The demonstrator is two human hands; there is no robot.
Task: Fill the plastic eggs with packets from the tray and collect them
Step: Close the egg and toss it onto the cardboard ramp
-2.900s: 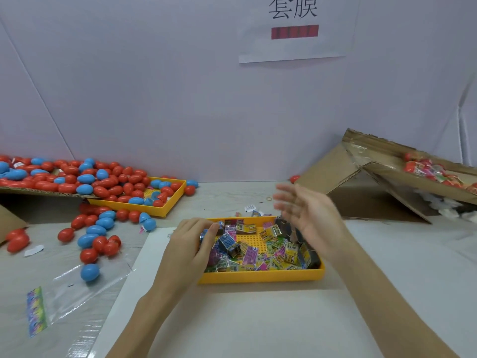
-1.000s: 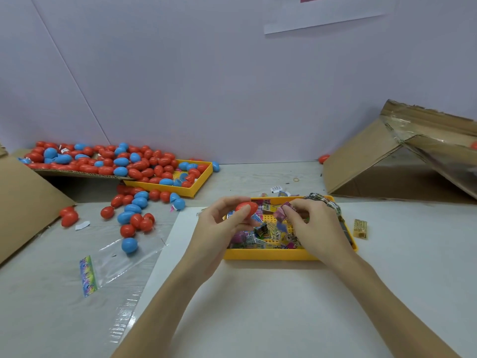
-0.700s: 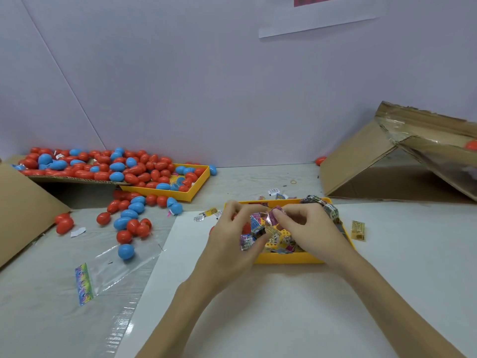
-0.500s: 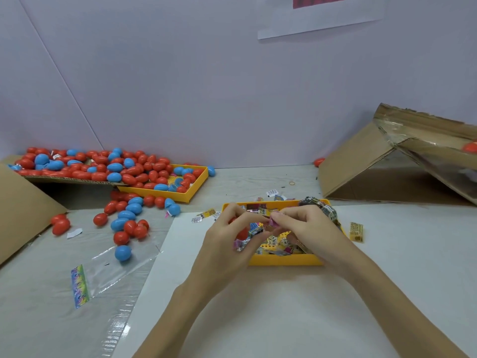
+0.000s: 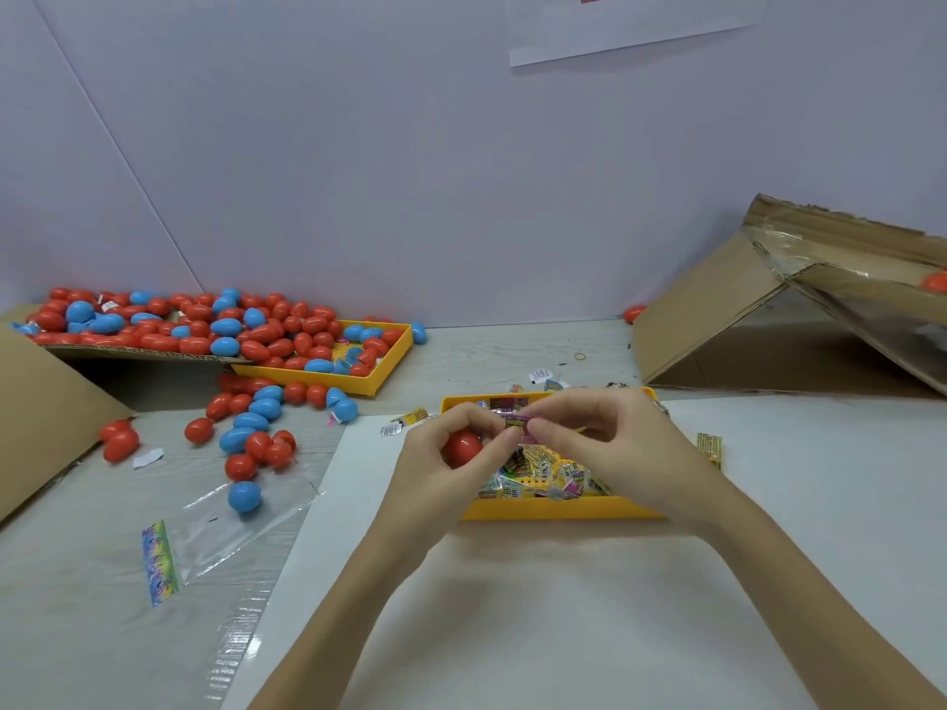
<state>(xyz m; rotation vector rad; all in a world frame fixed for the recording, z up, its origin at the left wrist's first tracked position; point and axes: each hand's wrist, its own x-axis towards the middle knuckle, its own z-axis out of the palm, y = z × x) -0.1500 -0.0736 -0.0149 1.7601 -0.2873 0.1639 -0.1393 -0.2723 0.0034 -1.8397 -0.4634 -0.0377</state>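
At the centre of the frame the left hand (image 5: 451, 453) curls its grip round a red plastic egg (image 5: 462, 448), which sits in the palm just above the left end of the yellow tray of packets (image 5: 558, 508). The right hand (image 5: 610, 443) meets it from the right, thumb and forefinger clamped on a small pink-and-yellow packet (image 5: 515, 421) that the left fingertips also touch (the egg's seam is hidden, so whether it is split cannot be told). Loose packets (image 5: 538, 474) fill the tray beneath both hands, which rests on a white sheet (image 5: 512, 607) on the surface.

In the left half of the frame, red and blue eggs (image 5: 205, 330) heap on cardboard and spill into a second yellow tray (image 5: 369, 381), with more scattered below it. A clear plastic bag (image 5: 215, 535) lies at lower left, a blue egg (image 5: 244, 496) resting at its upper edge. A tilted cardboard box (image 5: 743, 310) stands at right.
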